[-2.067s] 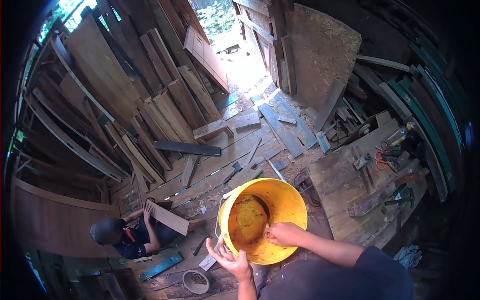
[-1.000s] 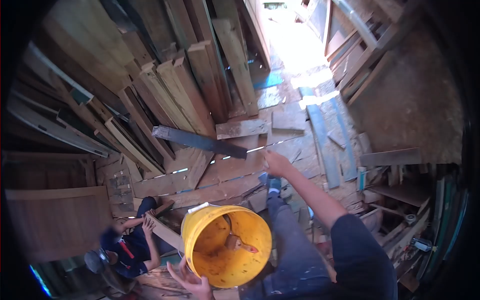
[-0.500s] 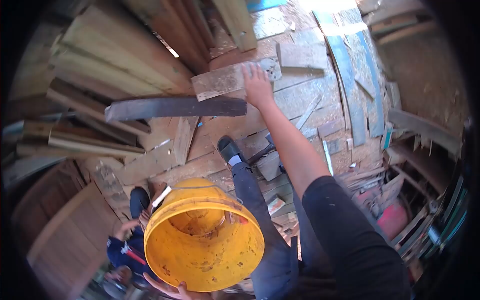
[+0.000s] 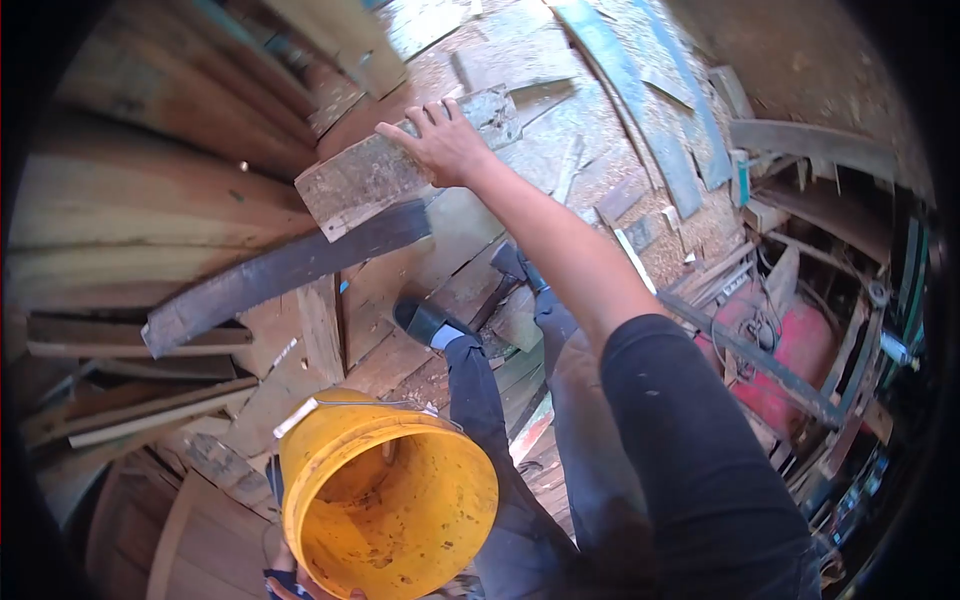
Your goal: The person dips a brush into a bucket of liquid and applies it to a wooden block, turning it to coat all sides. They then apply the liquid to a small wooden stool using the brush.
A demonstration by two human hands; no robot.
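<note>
My right hand [image 4: 447, 143] is closed over the upper edge of a short weathered wooden board [image 4: 365, 185], fingers on its far side. The board is tilted, its left end lower, and lies close above a long dark curved plank [image 4: 290, 265]. A yellow bucket [image 4: 395, 500] is tipped with its mouth toward me; its inside is stained and holds no visible load. At the bottom edge, my left hand [image 4: 318, 592] grips the bucket's lower rim, mostly cut off by the frame.
Large timbers [image 4: 150, 200] lean at the left. Bluish planks [image 4: 610, 90] and sawdust cover the floor. A red machine [image 4: 780, 340] stands among scrap at the right. A sandaled foot [image 4: 425, 320] is below the plank. Part of another person shows behind the bucket.
My right hand has closed further round the short board, which now slopes more steeply. The view has turned and shifted; the bucket sits lower, and the other person is mostly hidden.
</note>
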